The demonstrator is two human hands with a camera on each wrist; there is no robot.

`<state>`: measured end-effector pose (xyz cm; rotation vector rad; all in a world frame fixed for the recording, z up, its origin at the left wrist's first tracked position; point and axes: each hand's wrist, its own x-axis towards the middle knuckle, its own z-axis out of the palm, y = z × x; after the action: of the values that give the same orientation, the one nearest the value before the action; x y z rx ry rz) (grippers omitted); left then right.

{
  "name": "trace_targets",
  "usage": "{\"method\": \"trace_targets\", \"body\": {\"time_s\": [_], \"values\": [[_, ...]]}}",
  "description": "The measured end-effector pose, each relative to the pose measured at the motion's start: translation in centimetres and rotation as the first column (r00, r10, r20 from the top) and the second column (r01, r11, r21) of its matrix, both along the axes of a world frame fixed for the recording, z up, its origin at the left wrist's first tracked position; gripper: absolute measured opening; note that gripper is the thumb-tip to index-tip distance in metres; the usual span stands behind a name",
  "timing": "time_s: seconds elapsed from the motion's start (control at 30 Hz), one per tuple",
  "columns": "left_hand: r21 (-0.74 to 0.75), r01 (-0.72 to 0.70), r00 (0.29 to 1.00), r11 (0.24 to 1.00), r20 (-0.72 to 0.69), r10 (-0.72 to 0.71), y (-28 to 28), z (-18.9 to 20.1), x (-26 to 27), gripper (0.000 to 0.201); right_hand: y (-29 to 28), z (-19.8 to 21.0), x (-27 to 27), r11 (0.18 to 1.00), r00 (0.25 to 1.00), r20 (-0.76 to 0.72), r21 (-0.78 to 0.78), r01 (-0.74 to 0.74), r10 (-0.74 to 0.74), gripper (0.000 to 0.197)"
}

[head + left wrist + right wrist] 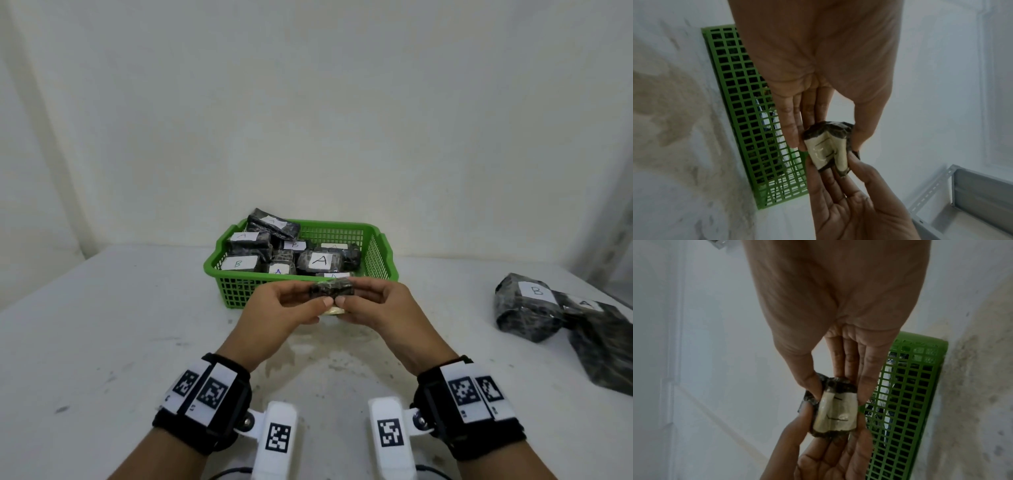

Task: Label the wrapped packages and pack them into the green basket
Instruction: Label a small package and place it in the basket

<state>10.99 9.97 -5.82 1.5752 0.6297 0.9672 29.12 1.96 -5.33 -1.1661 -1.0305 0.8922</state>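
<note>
Here, both hands meet at the centre of the head view, just in front of the green basket (236, 294), pinching one small wrapped package (331, 287) between them. The left hand (287, 315) grips the package's left end, thumb on the near side and fingers behind; the right hand (380, 311) grips the right end in the same way, so the two thumb tips nearly touch. In the wrist views a cream label (835, 412) with dark pen strokes lies across the package's underside, creased along one fold; the letter cannot be read. The package is held above the white table (102, 342), clear of its surface and at about 6 o'clock from the basket.

The basket sits at 12 o'clock from the hands and holds many dark wrapped packages (250, 245), most showing white labels marked A or B; one package (272, 222) at its 11 o'clock corner rests tilted on the rim. At 3 o'clock, well apart from the hands, two larger wrapped packages (527, 308) lie touching each other on the table, one labelled B, the other A. Both wrists wear black bands with printed square markers (212, 392).
</note>
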Motion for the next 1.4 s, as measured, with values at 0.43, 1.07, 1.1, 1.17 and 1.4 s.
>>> {"method": "trace_targets", "body": {"time_s": [0.43,1.07,1.1,1.17,1.4], "values": [[0.052,0.006,0.999,0.999,-0.040,-0.003,0.0,0.6,-0.4,0.020,-0.2,0.3,-0.2,0.998,0.998,0.028,0.015,-0.062,0.062,0.034],[0.090,0.136,0.990,0.987,-0.050,-0.131,-0.4,1.4,-1.2,0.032,-0.3,0.4,-0.6,0.999,0.999,-0.012,0.025,-0.042,0.042,0.042],[0.086,0.147,0.988,0.985,-0.051,-0.143,-0.4,1.5,-1.3,0.033,-0.3,0.5,-0.5,0.999,0.999,-0.015,0.029,-0.046,0.046,0.046],[0.088,0.155,0.987,0.984,-0.056,-0.150,-0.4,1.6,-1.5,0.035,-0.5,0.6,-0.5,0.999,0.999,0.034,0.039,-0.033,0.032,0.040],[0.210,0.029,0.997,0.977,-0.072,-0.014,-0.1,1.4,-1.5,0.046,-0.4,0.7,-0.5,0.992,0.993,0.034,-0.063,-0.109,0.111,0.067]]}}
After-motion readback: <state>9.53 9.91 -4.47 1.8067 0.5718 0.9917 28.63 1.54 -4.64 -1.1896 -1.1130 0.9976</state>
